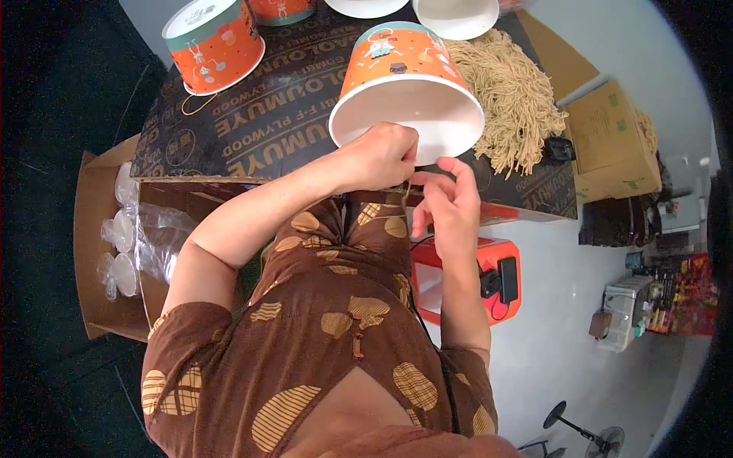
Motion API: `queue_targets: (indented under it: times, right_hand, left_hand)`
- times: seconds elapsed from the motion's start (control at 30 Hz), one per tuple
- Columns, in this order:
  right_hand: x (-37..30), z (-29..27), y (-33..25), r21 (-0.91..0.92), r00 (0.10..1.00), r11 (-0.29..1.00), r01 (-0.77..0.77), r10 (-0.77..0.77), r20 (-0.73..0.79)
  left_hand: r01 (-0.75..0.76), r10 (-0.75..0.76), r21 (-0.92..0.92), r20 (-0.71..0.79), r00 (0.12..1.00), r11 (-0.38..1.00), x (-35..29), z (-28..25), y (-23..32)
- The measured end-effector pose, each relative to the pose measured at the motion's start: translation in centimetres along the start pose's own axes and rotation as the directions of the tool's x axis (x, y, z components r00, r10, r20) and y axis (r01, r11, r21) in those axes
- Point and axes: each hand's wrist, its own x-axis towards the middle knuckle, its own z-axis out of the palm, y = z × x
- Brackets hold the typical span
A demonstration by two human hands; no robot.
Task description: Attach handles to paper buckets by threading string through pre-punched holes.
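An orange paper bucket with a teal band and cartoon prints lies tilted on the black-topped table, its white mouth turned toward me. My left hand is closed at the lower rim, its fingers pinching a thin tan string that hangs by the table edge. My right hand is just to the right, below the rim. Its fingers are curved and apart, with one fingertip close to the string. Whether it touches the string is unclear. The left fingertips are partly hidden behind that hand's knuckles.
A heap of tan strings lies right of the bucket. Another orange bucket, with a string loop, stands far left. White bowls sit at the back. A carton holds wrapped white cups at left; a red-orange stool stands below.
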Motion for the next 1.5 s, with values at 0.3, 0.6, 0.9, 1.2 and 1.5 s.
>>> queue_targets:
  times: [0.3, 0.6, 0.9, 1.2, 1.5]
  right_hand:
    - [1.0, 1.4, 1.6, -0.467, 0.975, 0.865, 0.186, -0.221, -0.021]
    - [2.5, 2.0, 2.4, -0.766, 0.81, 0.492, 0.414, -0.582, 0.064]
    - [3.6, 0.3, 1.6, -0.75, 0.896, 0.613, 0.248, -0.44, -0.064]
    - [4.9, 0.8, 1.6, -0.919, 0.84, 0.267, 0.289, -0.531, 0.11]
    - [5.2, 0.4, 1.9, -0.736, 0.864, 0.595, 0.323, -0.502, -0.026]
  left_hand:
    - [0.008, -0.008, -0.006, -0.018, 1.0, 1.0, -0.1, 0.0, -0.1]
    - [0.081, -0.092, -0.099, -0.112, 0.989, 0.992, 0.9, 0.2, 0.1]
    - [0.136, -0.14, -0.243, -0.001, 0.99, 0.96, 3.1, 0.2, -0.4]
    - [0.225, -0.189, -0.376, 0.129, 0.973, 0.899, 4.4, -0.8, -0.9]
    - [0.138, -0.141, -0.345, 0.016, 0.99, 0.928, 3.8, -0.3, -1.3]
